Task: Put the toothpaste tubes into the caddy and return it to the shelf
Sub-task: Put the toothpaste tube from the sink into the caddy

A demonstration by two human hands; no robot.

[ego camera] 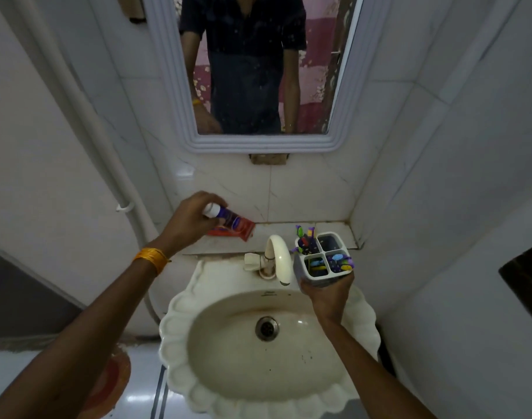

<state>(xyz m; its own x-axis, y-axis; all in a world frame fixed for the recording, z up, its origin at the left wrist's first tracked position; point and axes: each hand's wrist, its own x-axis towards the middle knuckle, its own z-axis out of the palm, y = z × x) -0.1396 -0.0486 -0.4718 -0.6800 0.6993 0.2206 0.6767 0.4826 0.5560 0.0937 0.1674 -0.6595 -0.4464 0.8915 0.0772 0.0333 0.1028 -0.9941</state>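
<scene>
My left hand point(189, 217) grips a toothpaste tube point(228, 217) with a white cap, a purple neck and a red body, its flat end low over the left part of the marble shelf point(273, 232). My right hand point(326, 293) holds a white four-compartment caddy point(328, 252) from below, upright over the basin's back right rim. Three of its compartments hold colourful toothbrushes; the far right one looks dark and bare. Whether a second tube lies under the first I cannot tell.
A cream tap point(276, 257) curves over the scalloped basin point(180, 328) right beside the caddy. A framed mirror point(258, 86) hangs above the shelf. Tiled walls close in on both sides, and a pipe point(107, 164) runs down the left wall.
</scene>
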